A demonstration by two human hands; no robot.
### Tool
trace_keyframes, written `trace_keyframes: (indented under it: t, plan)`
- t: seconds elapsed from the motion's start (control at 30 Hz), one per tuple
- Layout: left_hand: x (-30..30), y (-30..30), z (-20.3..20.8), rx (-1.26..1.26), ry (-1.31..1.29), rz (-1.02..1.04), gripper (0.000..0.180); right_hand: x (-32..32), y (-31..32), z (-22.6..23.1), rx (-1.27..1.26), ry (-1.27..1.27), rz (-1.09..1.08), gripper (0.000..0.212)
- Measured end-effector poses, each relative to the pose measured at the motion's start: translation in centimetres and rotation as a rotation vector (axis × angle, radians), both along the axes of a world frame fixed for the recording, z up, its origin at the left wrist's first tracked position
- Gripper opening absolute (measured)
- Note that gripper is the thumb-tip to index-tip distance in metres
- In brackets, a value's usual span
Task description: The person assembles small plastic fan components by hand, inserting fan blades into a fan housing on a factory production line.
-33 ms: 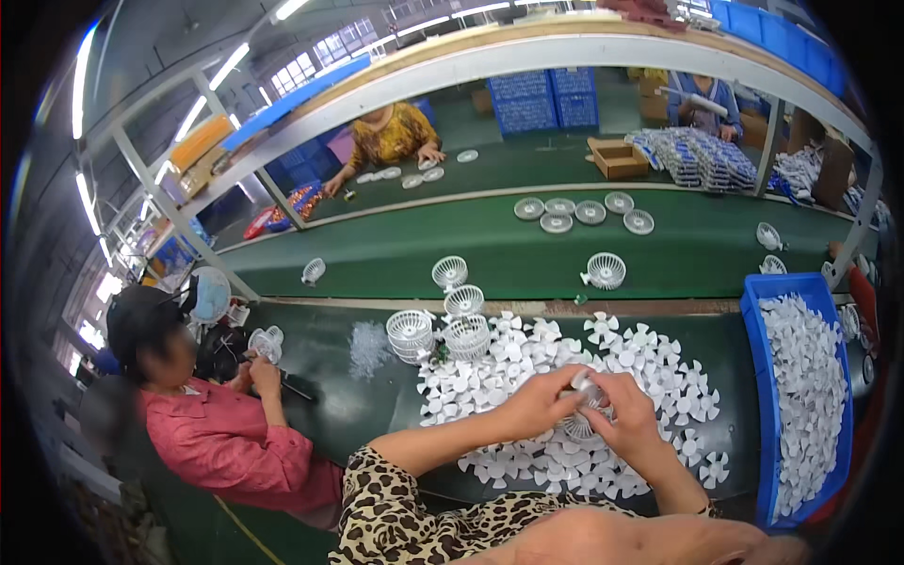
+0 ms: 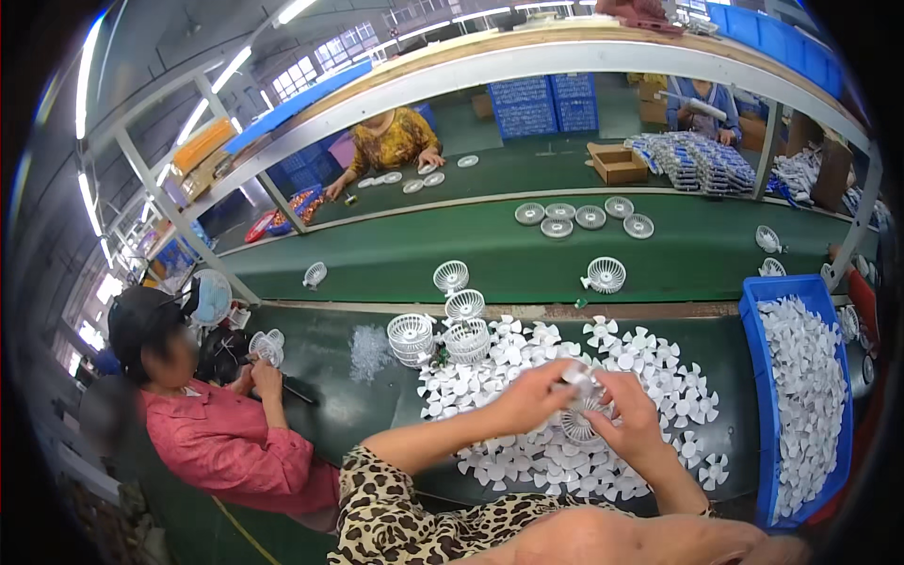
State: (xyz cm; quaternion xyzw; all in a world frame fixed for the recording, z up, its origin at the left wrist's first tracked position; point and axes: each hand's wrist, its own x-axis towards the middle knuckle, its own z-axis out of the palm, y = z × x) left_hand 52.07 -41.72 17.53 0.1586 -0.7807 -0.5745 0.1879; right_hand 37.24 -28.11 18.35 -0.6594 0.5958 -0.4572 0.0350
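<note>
Toward five o'clock from the view's centre, above loose fan blades, the right hand pinches a slatted fan housing; the left hand seems clamped on a blurred white piece at its twelve o'clock. The housing looks light, stiff, smooth, its ribs likely fragile; best gripped by the rim.

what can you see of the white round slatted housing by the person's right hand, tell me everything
The white round slatted plastic-looking housing has thin ribs radiating around its middle. The right hand grips its right side, thumb over the front, covering part of it. It is held over a pile of small white plastic-looking fan blades. Motion blur at its upper edge hides whether the left hand touches it.
</note>
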Motion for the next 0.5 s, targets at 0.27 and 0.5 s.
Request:
trace_keyframes:
  t: [0.27,0.5]
  plan:
    - [5.8,-16.9,22.6,-1.187,0.883,0.974,0.022,-4.3,2.4,-2.6,0.133,-0.069,-0.213,0.043]
    - [17.2,-35.6,33.4,-1.49,0.072,1.495,0.03,-4.8,3.0,-4.9,0.259,-0.053,-0.16,0.039]
